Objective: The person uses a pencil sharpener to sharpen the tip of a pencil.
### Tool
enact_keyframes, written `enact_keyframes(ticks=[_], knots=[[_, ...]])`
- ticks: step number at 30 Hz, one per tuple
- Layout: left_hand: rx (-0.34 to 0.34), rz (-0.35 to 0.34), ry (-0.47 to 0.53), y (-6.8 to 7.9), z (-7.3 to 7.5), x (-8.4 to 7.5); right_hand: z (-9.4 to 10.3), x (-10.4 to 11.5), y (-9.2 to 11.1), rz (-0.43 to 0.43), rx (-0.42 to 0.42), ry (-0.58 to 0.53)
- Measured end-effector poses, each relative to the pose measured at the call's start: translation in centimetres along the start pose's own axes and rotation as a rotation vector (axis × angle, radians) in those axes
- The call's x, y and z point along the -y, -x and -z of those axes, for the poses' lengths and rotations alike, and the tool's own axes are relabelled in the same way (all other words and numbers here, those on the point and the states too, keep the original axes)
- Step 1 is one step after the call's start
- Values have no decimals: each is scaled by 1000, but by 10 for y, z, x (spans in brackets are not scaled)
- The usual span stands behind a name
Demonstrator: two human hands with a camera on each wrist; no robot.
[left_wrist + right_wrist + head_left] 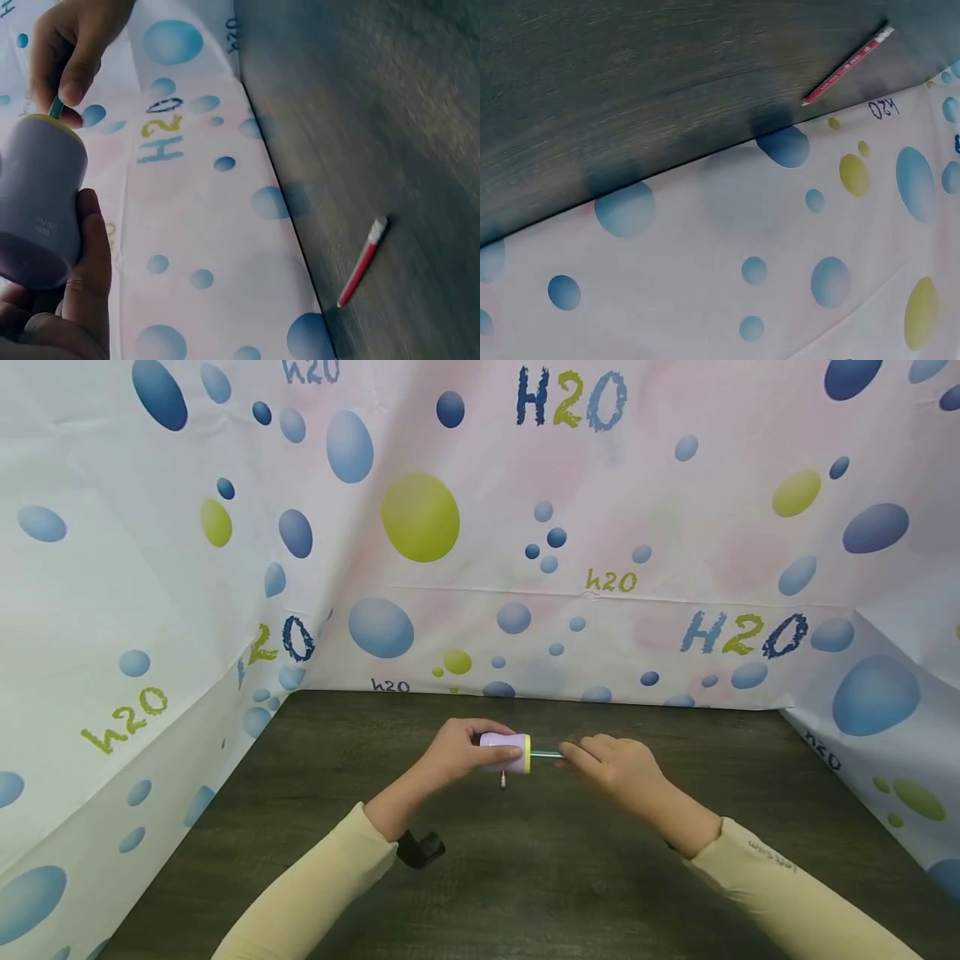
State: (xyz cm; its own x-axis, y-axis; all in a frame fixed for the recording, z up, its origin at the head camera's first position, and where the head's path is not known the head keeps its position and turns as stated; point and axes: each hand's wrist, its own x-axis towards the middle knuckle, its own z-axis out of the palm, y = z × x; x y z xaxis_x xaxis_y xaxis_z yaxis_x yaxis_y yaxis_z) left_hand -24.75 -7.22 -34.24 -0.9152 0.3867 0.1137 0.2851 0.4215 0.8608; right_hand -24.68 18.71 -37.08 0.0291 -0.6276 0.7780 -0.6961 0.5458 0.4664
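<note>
My left hand (459,748) grips a lavender cylinder (513,741) with a yellow end, held sideways above the table. In the left wrist view the cylinder (43,176) has faint lettering on its narrowed side, and the fingers (88,277) curl round its lower part. A thin teal stick (546,754), pencil-like, enters the yellow end. Its outer part is pinched between the thumb and fingers of my right hand (617,770), which hides the rest. My right hand is out of the right wrist view.
Below the cylinder a red pencil (361,264) with a whitish end lies on the dark wooden table (525,877). A black strap-like piece (420,850) shows beside the left forearm. White sheeting (652,652) with blue and green spots borders the table's back and sides.
</note>
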Motion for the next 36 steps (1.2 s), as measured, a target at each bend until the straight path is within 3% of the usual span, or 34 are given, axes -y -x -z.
enact_keyframes(ticks=[3, 6, 9, 12, 14, 16, 17, 19, 22, 25, 27, 29, 31, 36], knots=[[21, 0, -6, 1, -3, -1, 0, 2, 1, -42, -3, -29], [16, -24, -18, 2, -5, 0, 5, 6, -1, -187, 76, -152], [-24, -160, -93, 5, -10, 3, 16, 6, -8, -467, 340, -473], [-83, -399, -246, 8, -14, 7, 25, -3, -14, -844, 672, -911], [-112, -526, -327, 9, -16, 9, 26, -11, -16, -1056, 840, -1141], [-120, -587, -366, 10, -18, 10, 26, -18, -16, -1169, 946, -1275], [-118, -588, -372, 9, -18, 11, 25, -20, -16, -1191, 976, -1291], [-104, -526, -341, 8, -19, 11, 24, -20, -15, -1146, 966, -1243], [-83, -341, -244, 5, -18, 10, 25, -15, -15, -1010, 864, -1004], [-72, -134, -109, 2, -15, 8, 26, -7, -13, -760, 702, -648], [-65, -38, -27, 0, -12, 7, 25, -3, -10, -561, 560, -424], [-54, 20, 38, -2, -9, 6, 22, -2, -7, -374, 391, -242], [-42, 63, 88, -3, -7, 5, 18, -3, -5, -224, 243, -135], [23, 117, 160, -3, -7, 4, 9, -7, 1, 2, -18, 9]])
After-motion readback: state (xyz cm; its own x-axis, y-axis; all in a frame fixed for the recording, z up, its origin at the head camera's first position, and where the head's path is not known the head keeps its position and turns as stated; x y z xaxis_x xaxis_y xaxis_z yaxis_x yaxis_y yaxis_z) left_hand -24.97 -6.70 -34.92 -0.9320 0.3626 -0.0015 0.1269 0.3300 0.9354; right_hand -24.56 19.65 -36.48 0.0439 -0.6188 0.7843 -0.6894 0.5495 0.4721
